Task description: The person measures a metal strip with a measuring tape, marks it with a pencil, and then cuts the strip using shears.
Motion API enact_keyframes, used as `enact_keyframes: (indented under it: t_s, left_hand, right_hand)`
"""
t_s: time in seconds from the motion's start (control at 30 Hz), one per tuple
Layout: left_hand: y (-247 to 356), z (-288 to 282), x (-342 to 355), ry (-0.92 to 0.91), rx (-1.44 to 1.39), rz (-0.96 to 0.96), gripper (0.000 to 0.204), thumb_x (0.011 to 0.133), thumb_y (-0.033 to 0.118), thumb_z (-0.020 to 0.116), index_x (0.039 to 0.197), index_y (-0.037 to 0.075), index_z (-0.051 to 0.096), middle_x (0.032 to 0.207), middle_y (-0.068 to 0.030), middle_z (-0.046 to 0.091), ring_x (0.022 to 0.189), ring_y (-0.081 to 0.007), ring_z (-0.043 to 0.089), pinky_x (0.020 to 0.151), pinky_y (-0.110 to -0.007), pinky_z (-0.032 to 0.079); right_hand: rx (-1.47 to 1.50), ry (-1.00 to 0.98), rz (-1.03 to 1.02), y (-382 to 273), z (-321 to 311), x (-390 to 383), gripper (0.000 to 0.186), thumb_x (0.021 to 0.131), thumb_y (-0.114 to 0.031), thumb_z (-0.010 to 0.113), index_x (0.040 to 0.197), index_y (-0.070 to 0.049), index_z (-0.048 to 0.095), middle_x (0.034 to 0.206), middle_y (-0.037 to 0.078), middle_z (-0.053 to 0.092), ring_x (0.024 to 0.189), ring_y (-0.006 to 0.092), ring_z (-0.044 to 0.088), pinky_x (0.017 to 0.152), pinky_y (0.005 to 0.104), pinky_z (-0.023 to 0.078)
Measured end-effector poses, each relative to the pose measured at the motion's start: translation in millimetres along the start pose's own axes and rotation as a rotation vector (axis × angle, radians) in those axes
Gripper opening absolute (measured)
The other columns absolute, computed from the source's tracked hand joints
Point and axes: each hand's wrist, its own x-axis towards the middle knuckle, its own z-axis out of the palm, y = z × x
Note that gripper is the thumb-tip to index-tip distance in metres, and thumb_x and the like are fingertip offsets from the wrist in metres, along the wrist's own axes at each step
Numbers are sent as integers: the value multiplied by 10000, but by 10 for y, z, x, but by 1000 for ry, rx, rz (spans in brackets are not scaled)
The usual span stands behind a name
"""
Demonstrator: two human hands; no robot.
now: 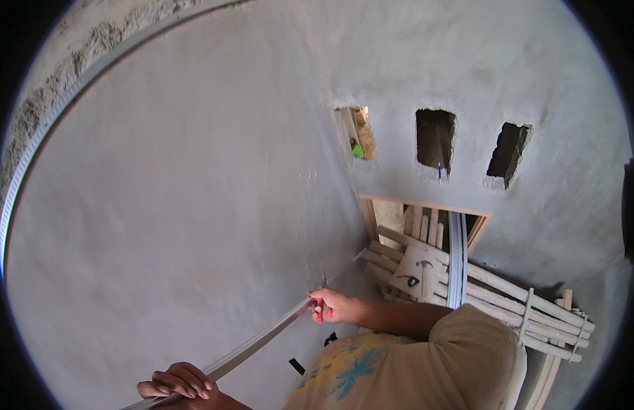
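Note:
A long pale metal strip (262,340) runs diagonally from the lower left up toward the wall corner, in front of the grey plastered surface (160,178). My left hand (184,384) has its fingers wrapped over the strip's near part at the bottom edge. Further along, my right hand (334,305) grips a red-handled hand tool (319,311) against the strip; the tool's head is hard to make out. My tan shirt with a printed palm fills the lower right of the view.
A bamboo-pole platform (508,307) stands at the right, bearing a board with a hammer (424,273) and a tape measure (412,280). Metal lengths (457,260) lean through a wooden-framed opening (426,205). Three rough openings (435,140) pierce the wall. A curved metal trim (37,130) follows the upper left.

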Motion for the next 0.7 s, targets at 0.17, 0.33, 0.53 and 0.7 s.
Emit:
enact_keyframes:
  t_s: [0.17,0.33,0.53,0.7]
  left_hand:
    - [-110,143,241,-7,-20,-2,639,1024,645,395,1158,49,583,777,-110,587,511,-191,521,456,-316,491]
    - [-103,119,438,4,-14,-20,614,1030,625,413,1195,64,601,797,-98,621,519,-166,530,442,-293,480]
    - [-161,257,695,25,-17,-83,621,1033,638,381,1112,70,618,715,-86,585,478,-155,497,397,-283,447]
    - [-323,615,800,100,54,-138,550,1021,610,460,1086,84,608,620,-70,524,397,-157,440,362,-288,418]
  right_hand:
    - [67,-43,-4,-109,-18,1,223,993,-210,640,900,-33,540,797,91,516,611,159,412,593,370,430]
    - [-353,172,-108,-101,84,-314,365,946,-364,723,948,-44,547,832,114,576,617,171,479,589,367,451]
    - [-1334,246,-1057,-85,-442,-2,489,892,-352,767,1130,8,538,977,216,607,834,337,623,772,430,512]
    - [-1442,-15,-1252,-48,-409,-62,419,871,-285,751,1090,-18,515,1055,219,585,907,441,585,789,509,480]
